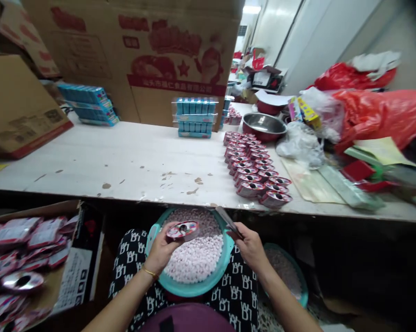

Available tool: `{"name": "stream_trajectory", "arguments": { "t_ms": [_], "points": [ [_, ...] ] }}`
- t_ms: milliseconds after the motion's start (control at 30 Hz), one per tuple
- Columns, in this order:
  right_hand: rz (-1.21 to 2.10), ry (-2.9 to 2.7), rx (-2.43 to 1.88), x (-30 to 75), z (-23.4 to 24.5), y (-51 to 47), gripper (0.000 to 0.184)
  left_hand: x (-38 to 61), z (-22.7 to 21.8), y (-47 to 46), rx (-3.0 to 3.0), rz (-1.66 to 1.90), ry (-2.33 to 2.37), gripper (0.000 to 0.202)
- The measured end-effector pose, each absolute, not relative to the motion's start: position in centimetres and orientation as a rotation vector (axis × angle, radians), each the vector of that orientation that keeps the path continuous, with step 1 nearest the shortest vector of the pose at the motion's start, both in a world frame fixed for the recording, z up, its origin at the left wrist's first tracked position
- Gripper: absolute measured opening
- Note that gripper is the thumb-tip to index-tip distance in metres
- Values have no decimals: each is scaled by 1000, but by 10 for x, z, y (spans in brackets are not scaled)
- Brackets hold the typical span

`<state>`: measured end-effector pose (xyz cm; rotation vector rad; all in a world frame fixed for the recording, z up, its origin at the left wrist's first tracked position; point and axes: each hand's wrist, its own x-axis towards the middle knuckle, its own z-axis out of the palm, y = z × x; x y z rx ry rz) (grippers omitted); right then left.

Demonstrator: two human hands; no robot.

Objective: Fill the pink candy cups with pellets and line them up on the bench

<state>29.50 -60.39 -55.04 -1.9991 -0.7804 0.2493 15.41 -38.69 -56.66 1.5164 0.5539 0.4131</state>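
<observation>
On my lap rests a teal bowl (225, 265) full of small pink-white candies (196, 258). My left hand (161, 251) is closed round a small red round tin (183, 230) held over the bowl. Above the bowl's right rim, my right hand (249, 244) grips a flat grey scoop (227, 220). Two rows of filled red tins (254, 168) stand on the white table (125, 161) in front of me, to the right of centre.
A cardboard box (69, 263) with red packets and tins sits at my lower left. Stacks of blue packs (195, 117), large cartons (142, 55), a steel bowl (263, 125) and red plastic bags (374, 110) crowd the table's back and right. A second teal bowl (300, 281) sits by my right knee.
</observation>
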Motion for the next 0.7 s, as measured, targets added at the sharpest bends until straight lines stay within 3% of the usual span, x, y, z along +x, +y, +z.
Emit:
{"name": "stream_trajectory", "arguments": {
  "t_ms": [200,400,567,700],
  "points": [
    [-213,-438,-1934,337,-521,-637,28,272,-529,-444,1720,312,126,35],
    [-283,-416,-1957,382,-538,-654,31,362,-552,-486,2084,406,156,39],
    [-318,-577,-2053,388,-544,-659,26,373,-567,-488,2328,454,179,52],
    [-376,-989,-2209,399,-531,-641,36,365,-565,-474,2396,524,82,68]
  ]
}}
